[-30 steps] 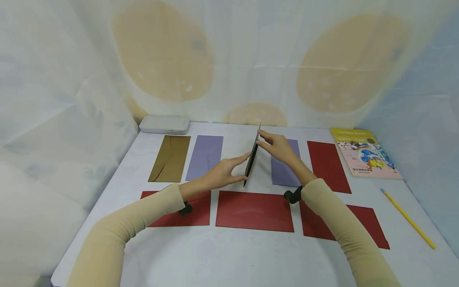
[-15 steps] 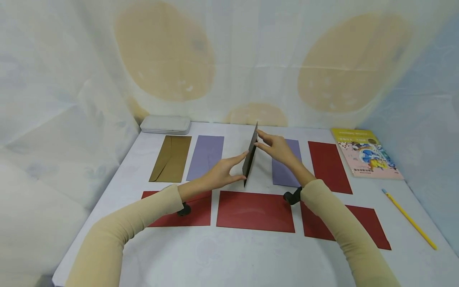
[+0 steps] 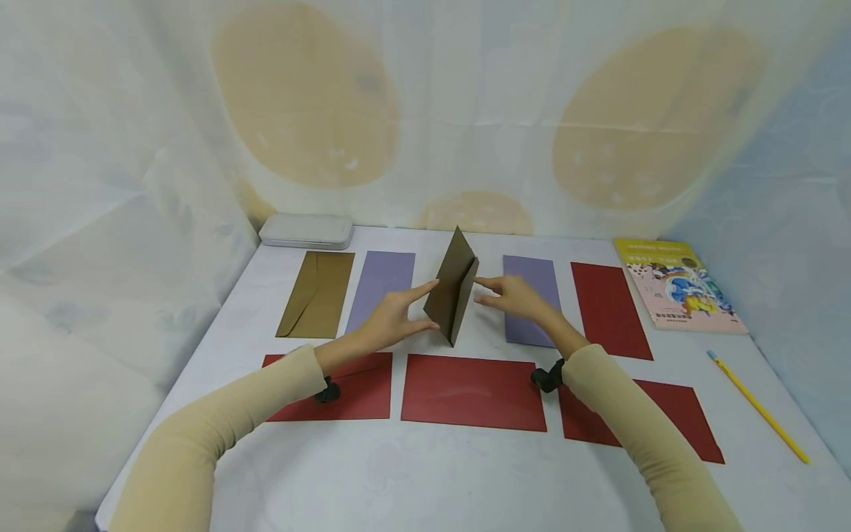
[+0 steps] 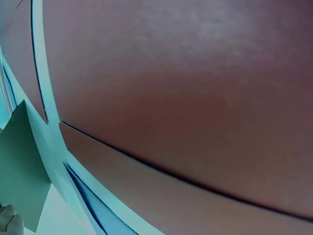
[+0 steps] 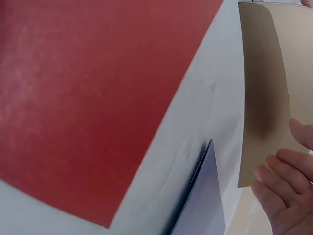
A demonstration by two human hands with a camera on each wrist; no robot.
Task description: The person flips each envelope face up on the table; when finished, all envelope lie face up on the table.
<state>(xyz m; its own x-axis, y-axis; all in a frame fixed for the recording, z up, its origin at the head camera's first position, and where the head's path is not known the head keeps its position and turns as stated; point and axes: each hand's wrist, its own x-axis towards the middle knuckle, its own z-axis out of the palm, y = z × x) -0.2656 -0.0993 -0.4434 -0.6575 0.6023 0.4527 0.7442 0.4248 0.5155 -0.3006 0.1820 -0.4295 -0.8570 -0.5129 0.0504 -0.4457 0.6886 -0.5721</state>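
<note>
left hand [image 3: 392, 319] pinches brown envelope [image 3: 453, 294] (upright on edge, mid-table between the purple envelopes) | right hand [image 3: 515, 297] fingers straight, at its other face, contact unclear | red envelope [image 3: 473, 391] lies nearer the person

Matt paper envelopes on a smooth white tabletop

The brown envelope [image 3: 453, 294] looked like matt paper, the red envelope [image 3: 473, 391] faintly textured; the tabletop [image 3: 412, 473] was smooth, the book [image 3: 677, 284] cover glossy.
</note>
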